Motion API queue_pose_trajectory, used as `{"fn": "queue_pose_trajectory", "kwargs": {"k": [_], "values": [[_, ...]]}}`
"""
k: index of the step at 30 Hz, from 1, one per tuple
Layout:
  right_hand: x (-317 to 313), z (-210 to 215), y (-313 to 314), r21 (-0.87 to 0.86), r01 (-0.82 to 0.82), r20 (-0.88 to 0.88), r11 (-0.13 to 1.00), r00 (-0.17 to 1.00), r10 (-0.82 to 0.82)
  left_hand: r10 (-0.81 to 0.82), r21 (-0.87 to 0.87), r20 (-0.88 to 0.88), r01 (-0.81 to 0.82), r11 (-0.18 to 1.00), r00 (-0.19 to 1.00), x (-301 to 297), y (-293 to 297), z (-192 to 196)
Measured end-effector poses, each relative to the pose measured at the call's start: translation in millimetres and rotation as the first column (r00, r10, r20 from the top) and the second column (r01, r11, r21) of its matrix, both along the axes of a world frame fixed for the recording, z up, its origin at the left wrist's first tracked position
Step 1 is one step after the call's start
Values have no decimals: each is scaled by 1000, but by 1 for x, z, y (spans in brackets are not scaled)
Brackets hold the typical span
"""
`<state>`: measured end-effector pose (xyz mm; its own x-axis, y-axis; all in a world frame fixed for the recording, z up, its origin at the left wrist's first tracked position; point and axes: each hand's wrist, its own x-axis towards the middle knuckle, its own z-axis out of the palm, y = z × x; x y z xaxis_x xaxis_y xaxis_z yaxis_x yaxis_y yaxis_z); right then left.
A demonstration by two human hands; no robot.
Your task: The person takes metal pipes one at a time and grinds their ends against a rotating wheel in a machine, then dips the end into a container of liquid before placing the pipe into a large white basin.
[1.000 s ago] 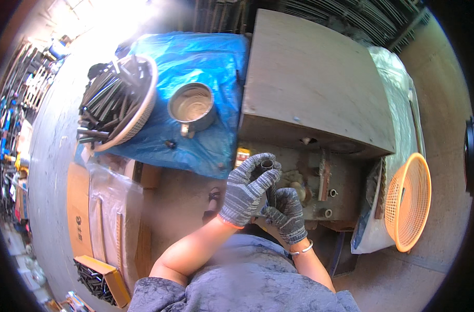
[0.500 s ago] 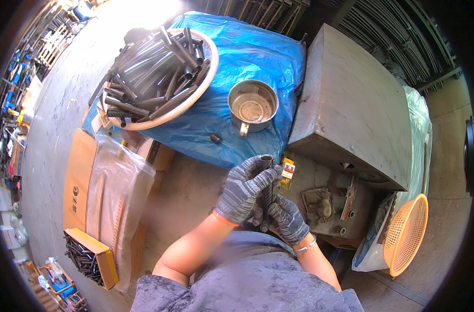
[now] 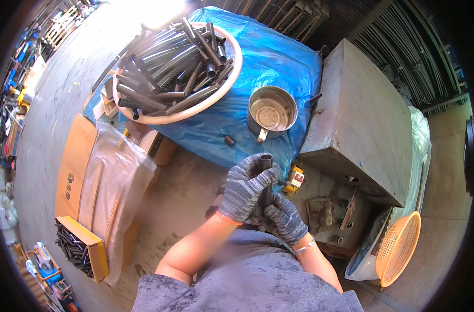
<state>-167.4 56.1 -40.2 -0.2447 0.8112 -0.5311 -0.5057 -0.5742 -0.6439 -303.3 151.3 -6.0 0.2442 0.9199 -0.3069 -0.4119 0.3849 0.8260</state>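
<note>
Our left hand (image 3: 245,186), in a grey knit glove, has its fingers (image 3: 263,176) curled tight round a short dark metal tube (image 3: 266,161), whose open end pokes up just above the knuckles. Our right hand (image 3: 282,217), gloved the same, sits just below & touching the left, fingers folded in toward the tube's lower part; we can't tell exactly what they pinch, as the left hand hides it. The tube stands roughly upright, held over the concrete floor (image 3: 185,192), near the edge of a blue tarp (image 3: 278,62). On the tarp: a steel pot (image 3: 271,110) w/ short handle, a small loose tube piece (image 3: 229,140), & a white basin (image 3: 236,67) heaped w/ dark tubes. To our right, a grey metal machine (image 3: 359,125); beyond it, an orange mesh basket (image 3: 398,249). To our left, a plastic bag (image 3: 112,177) over cardboard, & a yellow box (image 3: 83,248) of small dark parts.
</note>
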Motion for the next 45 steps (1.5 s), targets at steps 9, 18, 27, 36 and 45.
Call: {"fn": "queue_pose_trajectory", "kwargs": {"k": [9, 18, 27, 36, 45], "values": [[2, -3, 7, -18, -141, -202, 990, 970, 135, 15, -78, 27, -13, 997, 1000, -4, 8, -6], [-5, 11, 9, -32, -87, -230, 996, 970, 78, 1, -188, 120, 22, 982, 993, -3, 10, -10], [0, 1, 4, -57, -141, -133, 988, 982, 133, -12, -236, 153, 48, 971, 988, -6, 9, -8], [-5, -7, 4, -37, -82, -173, 996, 982, 74, 12, -198, 83, 5, 980, 996, -5, 7, -16], [-5, -30, 6, -65, -31, -298, 997, 955, 10, 72, -94, 51, -67, 993, 996, -5, 2, -26]]}}
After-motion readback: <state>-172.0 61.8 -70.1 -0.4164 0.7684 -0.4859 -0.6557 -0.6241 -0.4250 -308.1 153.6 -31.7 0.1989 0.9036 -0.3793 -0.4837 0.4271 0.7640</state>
